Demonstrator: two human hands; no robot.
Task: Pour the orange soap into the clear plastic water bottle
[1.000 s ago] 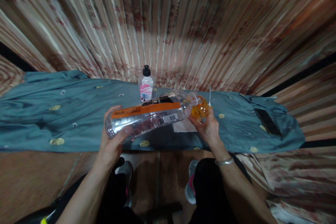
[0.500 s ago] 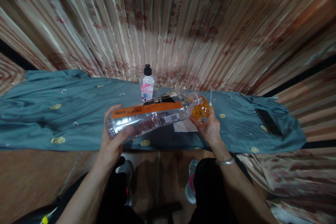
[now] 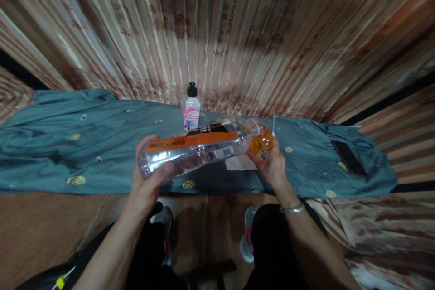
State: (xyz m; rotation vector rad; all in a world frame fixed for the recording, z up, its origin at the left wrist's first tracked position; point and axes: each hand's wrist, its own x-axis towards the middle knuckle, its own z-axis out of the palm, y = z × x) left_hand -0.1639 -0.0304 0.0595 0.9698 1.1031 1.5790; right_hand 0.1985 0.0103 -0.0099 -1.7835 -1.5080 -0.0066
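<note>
Two-handed: in the left hand [image 3: 144,190], grasps the clear bottle [image 3: 190,149] near its base, tipped sideways; in the right hand [image 3: 273,165], grips the amber container [image 3: 261,143] by the bottle's neck. Cannot tell if joined. Seems held above the cloth-covered bench [image 3: 108,154]; calls for steady alignment.

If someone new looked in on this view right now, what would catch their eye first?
Probably the big clear bottle with the orange label band, tilted across the middle in the left hand, its neck at an amber container in the right hand. Next, the black-capped bottle with a pink label, upright just behind it on the teal cloth, and the dark phone-like slab toward the right end.
</note>
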